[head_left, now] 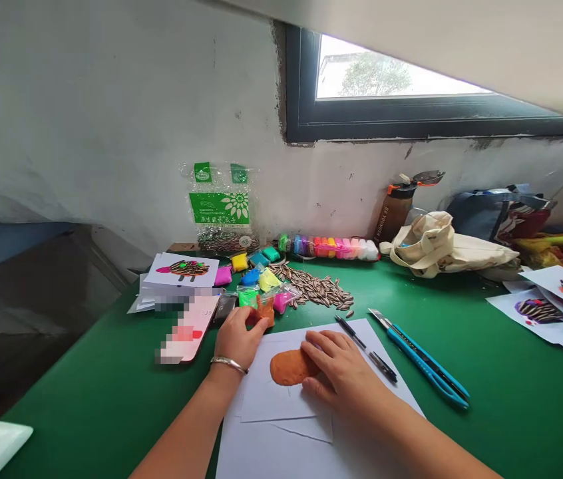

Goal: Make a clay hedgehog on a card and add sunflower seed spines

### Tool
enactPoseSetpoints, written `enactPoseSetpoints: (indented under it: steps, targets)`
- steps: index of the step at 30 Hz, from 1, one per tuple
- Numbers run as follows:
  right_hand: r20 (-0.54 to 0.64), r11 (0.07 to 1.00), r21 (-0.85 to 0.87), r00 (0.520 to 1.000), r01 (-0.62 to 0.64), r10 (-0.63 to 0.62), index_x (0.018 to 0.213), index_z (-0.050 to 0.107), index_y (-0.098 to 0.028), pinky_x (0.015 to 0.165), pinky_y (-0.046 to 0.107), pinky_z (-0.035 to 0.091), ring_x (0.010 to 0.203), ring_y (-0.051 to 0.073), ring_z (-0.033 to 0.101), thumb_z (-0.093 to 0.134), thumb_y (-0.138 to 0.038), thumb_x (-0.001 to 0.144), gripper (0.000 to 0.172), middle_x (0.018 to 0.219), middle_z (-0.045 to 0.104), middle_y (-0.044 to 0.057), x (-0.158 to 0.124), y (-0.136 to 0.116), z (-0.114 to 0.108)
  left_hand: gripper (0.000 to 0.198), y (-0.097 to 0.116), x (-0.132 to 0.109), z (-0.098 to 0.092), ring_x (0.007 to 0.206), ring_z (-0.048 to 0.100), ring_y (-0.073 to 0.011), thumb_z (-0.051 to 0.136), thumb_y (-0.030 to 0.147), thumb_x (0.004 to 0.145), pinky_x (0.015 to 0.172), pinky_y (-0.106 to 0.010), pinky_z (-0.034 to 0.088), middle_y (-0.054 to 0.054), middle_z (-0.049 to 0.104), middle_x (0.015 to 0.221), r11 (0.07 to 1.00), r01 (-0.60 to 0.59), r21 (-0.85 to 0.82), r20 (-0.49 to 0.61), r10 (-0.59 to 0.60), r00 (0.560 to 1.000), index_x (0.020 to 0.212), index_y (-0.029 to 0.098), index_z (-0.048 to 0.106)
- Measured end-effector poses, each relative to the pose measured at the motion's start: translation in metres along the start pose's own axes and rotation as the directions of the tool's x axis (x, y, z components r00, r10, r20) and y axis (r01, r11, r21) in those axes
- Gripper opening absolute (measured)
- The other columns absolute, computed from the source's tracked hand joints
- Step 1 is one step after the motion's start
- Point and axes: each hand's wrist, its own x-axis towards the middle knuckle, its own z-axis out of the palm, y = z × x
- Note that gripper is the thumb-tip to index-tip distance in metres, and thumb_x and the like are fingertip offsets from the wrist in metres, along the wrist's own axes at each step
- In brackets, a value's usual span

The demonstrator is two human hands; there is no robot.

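Observation:
A flattened oval of orange-brown modelling clay (pixel 287 368) lies on a white paper sheet (pixel 266 406), on top of a larger white sheet. My right hand (pixel 334 366) rests at the oval's right end, fingers stretched out and partly covering it, the thumb at its lower edge. My left hand (pixel 239 339), with a silver bangle at the wrist, is beyond the paper's upper left corner. Its thumb and fingers are closed on a small packet of orange-brown clay (pixel 265 311). Bright green (pixel 248 297) and pink clay packets (pixel 284 301) lie close around it.
A pen (pixel 366 349) lies on the paper's right edge, beside a blue utility knife (pixel 418 359) with its blade out. Sunflower seeds (pixel 319 287) are piled behind. A phone (pixel 191 332) and seed-decorated cards (pixel 182 269) lie left; a bottle (pixel 394 213) stands by the wall.

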Motion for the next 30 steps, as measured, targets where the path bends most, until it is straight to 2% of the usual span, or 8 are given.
enactPoseSetpoints:
  steps: [5, 9, 13, 15, 19, 23, 27, 30]
  targets:
    - [-0.21, 0.987, 0.117, 0.968, -0.11, 0.133, 0.126, 0.056, -0.021, 0.1, 0.048, 0.041, 0.121, 0.029, 0.047, 0.053, -0.03, 0.086, 0.041, 0.132, 0.054, 0.012, 0.013, -0.003, -0.008, 0.023, -0.001, -0.005, -0.013, 0.075, 0.065, -0.0183, 0.058, 0.044, 0.078, 0.067, -0.028, 0.051, -0.001, 0.067, 0.081, 0.979, -0.061, -0.194, -0.018, 0.058, 0.998, 0.078, 0.021, 0.062]
    - [-0.065, 0.853, 0.451, 0.944, -0.262, 0.325, 0.126, 0.057, -0.024, 0.086, 0.042, 0.05, 0.103, 0.025, 0.06, 0.054, -0.032, 0.085, 0.042, 0.121, 0.062, 0.008, 0.039, -0.02, -0.02, 0.025, 0.011, -0.01, -0.017, 0.073, 0.065, -0.0191, 0.064, 0.043, 0.074, 0.068, -0.029, 0.052, -0.002, 0.069, 0.078, 0.9, -0.029, -0.435, 0.098, 0.079, 0.992, 0.08, 0.019, 0.063]
    - [0.075, 0.592, 0.772, 0.958, -0.232, 0.279, 0.113, 0.063, -0.025, 0.084, 0.035, 0.051, 0.096, 0.02, 0.064, 0.05, -0.027, 0.087, 0.03, 0.109, 0.068, 0.003, 0.056, -0.034, -0.018, 0.027, 0.02, -0.015, -0.017, 0.074, 0.064, -0.0192, 0.065, 0.045, 0.074, 0.068, -0.028, 0.052, -0.002, 0.069, 0.078, 0.851, 0.005, -0.526, 0.194, 0.114, 0.974, 0.079, 0.018, 0.065]
    - [0.081, 0.497, 0.837, 0.95, -0.229, 0.301, 0.105, 0.066, -0.022, 0.087, 0.035, 0.049, 0.097, 0.021, 0.064, 0.051, -0.025, 0.085, 0.025, 0.103, 0.07, 0.003, 0.056, -0.036, -0.013, 0.03, 0.022, -0.016, -0.016, 0.077, 0.065, -0.0201, 0.066, 0.046, 0.073, 0.071, -0.029, 0.052, -0.003, 0.07, 0.08, 0.807, 0.047, -0.589, 0.229, 0.111, 0.967, 0.081, 0.017, 0.066]
    - [0.095, 0.438, 0.866, 0.94, -0.24, 0.327, 0.096, 0.067, -0.019, 0.083, 0.035, 0.05, 0.091, 0.022, 0.064, 0.057, -0.027, 0.081, 0.019, 0.096, 0.07, 0.004, 0.05, -0.031, -0.006, 0.049, 0.024, -0.017, -0.014, 0.091, 0.065, -0.0243, 0.07, 0.05, 0.07, 0.079, -0.034, 0.054, -0.008, 0.071, 0.1, 0.625, 0.221, -0.749, 0.368, 0.115, 0.923, 0.104, 0.014, 0.066]
    - [0.103, 0.433, 0.862, 0.927, -0.264, 0.361, 0.103, 0.065, -0.02, 0.079, 0.035, 0.051, 0.088, 0.022, 0.064, 0.06, -0.033, 0.081, 0.026, 0.098, 0.069, 0.005, 0.047, -0.026, -0.005, 0.048, 0.024, -0.018, -0.011, 0.084, 0.067, -0.0251, 0.07, 0.048, 0.071, 0.07, -0.033, 0.055, -0.009, 0.073, 0.096, 0.59, 0.332, -0.736, 0.499, 0.14, 0.855, 0.104, 0.012, 0.068]
    - [-0.073, 0.563, 0.792, 0.879, -0.236, 0.471, 0.117, 0.057, -0.024, 0.074, 0.033, 0.051, 0.083, 0.018, 0.062, 0.059, -0.03, 0.082, 0.036, 0.112, 0.063, 0.006, 0.045, -0.022, -0.008, 0.033, 0.023, -0.019, -0.009, 0.082, 0.066, -0.0234, 0.067, 0.04, 0.074, 0.072, -0.031, 0.053, -0.006, 0.074, 0.088, 0.717, 0.222, -0.66, 0.446, 0.136, 0.885, 0.093, 0.014, 0.072]
    - [-0.237, 0.709, 0.698, 0.903, -0.098, 0.358, 0.114, 0.059, -0.026, 0.075, 0.031, 0.051, 0.086, 0.016, 0.06, 0.054, -0.024, 0.085, 0.03, 0.116, 0.059, 0.006, 0.043, -0.021, -0.01, 0.03, 0.024, -0.021, -0.008, 0.083, 0.066, -0.0225, 0.066, 0.039, 0.075, 0.073, -0.029, 0.052, -0.005, 0.074, 0.09, 0.764, 0.181, -0.619, 0.445, 0.151, 0.883, 0.093, 0.016, 0.072]
